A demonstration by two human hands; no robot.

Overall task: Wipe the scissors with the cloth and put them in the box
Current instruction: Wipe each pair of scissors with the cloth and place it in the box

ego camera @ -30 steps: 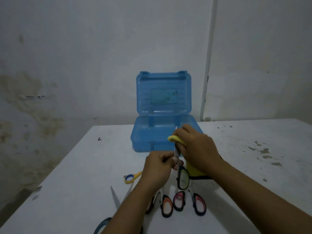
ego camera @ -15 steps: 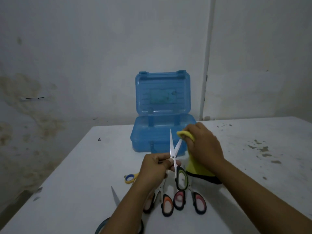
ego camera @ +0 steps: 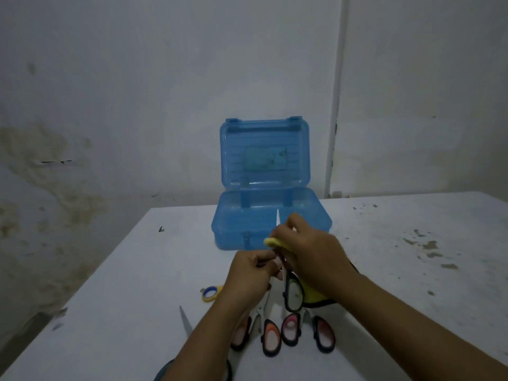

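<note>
My left hand [ego camera: 251,273] grips a pair of scissors [ego camera: 292,294] near the pivot, blades up and its black-and-yellow handle hanging down. One blade tip [ego camera: 277,217] sticks up in front of the blue box [ego camera: 236,229]. My right hand [ego camera: 308,248] holds the yellow cloth [ego camera: 312,294] folded around the other blade, which is hidden under it. The box stands open at the far middle of the table, lid upright.
Two pairs of scissors with orange and pink handles [ego camera: 286,332] lie near the table's front edge, below my hands. A yellow-and-blue handle [ego camera: 210,292] and a long blade [ego camera: 187,321] lie to the left. Brown stains [ego camera: 428,250] mark the white table at right.
My right hand with the cloth has slid back down the blade toward the pivot. The open blades have drawn closer together; only one tip shows now.
</note>
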